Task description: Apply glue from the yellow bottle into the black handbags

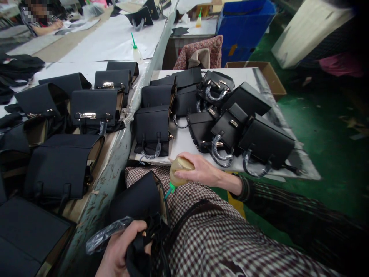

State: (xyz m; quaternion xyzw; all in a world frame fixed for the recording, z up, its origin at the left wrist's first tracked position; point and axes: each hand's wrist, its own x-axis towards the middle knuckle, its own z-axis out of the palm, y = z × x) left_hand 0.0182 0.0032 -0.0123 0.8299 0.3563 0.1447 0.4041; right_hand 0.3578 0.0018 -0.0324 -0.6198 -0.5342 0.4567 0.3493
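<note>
While your right hand (200,168) wraps snugly round a bottle (181,169), its nozzle (170,189) tipped down beside the black bag (135,198) at your lap (201,227), your left hand (121,244) curls closed around dark straps (137,257).

Well beyond the right fingers (188,175) are a patterned cloth (212,48), a blue bin (245,25) and a carton (271,82). Far right of them lies a pink cloth (340,64); far ahead-left, a person (47,29).
</note>
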